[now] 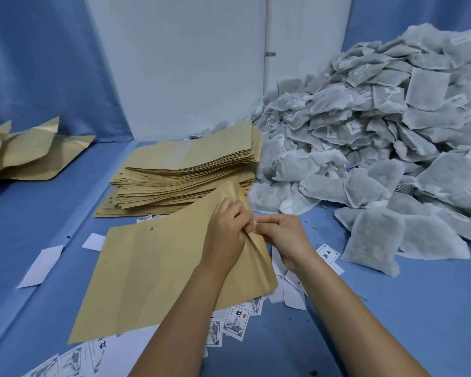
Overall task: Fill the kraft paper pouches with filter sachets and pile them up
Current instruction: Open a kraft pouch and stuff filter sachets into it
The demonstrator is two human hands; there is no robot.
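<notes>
Left hand (226,235) and right hand (283,238) both pinch the mouth edge of one pouch (152,273), fingers (238,212) curled on its layers, probably to part them for filling. Pouch sits in front of the stack (185,170); sachet heap (378,137) near, on the right.

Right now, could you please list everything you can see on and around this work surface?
Held pouch: one, tan kraft, front centre, over some slips.
Pouch stack: one stack, too many to count, tan, just behind the held pouch.
Bulging pouches: several, tan, far left.
Filter sachets: one large heap, uncounted, grey-white, right side up to the wall.
Printed slips: many, white with dark print, scattered at the front.
Blank slips: a few, white, left of the held pouch.
Table cover: one, blue, under everything.
Wall panel: white, back centre.
Left hand: pinches the held pouch's right edge.
Right hand: pinches the same edge.
</notes>
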